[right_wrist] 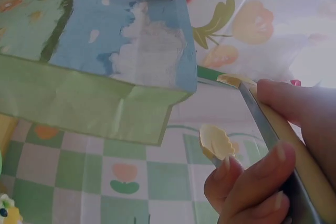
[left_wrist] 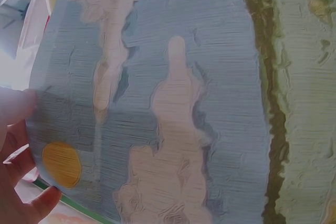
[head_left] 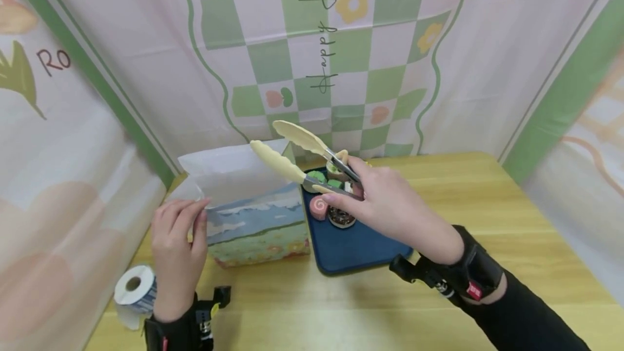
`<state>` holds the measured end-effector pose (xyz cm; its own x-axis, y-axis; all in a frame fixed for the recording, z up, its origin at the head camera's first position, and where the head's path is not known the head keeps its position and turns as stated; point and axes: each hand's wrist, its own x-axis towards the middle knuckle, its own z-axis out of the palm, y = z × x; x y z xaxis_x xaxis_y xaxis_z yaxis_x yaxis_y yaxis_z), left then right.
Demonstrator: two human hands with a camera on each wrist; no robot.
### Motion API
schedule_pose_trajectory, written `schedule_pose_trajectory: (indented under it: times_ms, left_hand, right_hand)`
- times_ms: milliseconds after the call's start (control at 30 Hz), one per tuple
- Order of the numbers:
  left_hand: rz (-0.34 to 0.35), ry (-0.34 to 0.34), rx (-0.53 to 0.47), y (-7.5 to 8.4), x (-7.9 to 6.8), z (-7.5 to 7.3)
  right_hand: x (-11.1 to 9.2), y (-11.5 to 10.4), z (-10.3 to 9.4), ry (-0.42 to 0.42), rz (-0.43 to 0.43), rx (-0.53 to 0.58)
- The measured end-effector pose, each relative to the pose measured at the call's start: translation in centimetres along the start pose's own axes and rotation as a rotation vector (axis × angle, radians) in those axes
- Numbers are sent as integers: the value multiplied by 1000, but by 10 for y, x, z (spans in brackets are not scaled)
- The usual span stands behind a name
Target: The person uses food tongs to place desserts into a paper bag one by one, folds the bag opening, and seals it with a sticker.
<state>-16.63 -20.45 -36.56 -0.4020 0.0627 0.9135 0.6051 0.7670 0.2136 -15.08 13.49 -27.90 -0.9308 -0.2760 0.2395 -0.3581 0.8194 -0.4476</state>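
A paper gift bag (head_left: 258, 240) with a painted sky and meadow stands on the table, its white inside (head_left: 234, 172) showing at the top. My left hand (head_left: 177, 242) pinches the bag's near left rim; the left wrist view shows fingertips (left_wrist: 44, 203) at the bag's edge. In my right hand (head_left: 390, 199) are cream-tipped metal tongs (head_left: 280, 163), their arms spread apart above the bag's mouth with nothing between the tips. On the blue tray (head_left: 361, 253), just under the right hand, sit a pink swirl roll (head_left: 318, 208), a chocolate doughnut (head_left: 342, 219) and several green-topped pastries (head_left: 317, 176).
A roll of labels (head_left: 136, 288) stands on the table beside the left wrist, with a loose end hanging off it. Behind the wooden table (head_left: 468, 221) hangs a checked cloth (head_left: 336, 53). Printed cloths also close in the left and right sides.
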Motion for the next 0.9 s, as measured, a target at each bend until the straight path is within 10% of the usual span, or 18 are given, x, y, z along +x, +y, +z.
schedule_pose_trajectory:
  times_ms: [900]
  left_hand:
    - [-7,-3,2,-1,-1,1]
  right_hand:
    - [-41,69,31,19,201,-71]
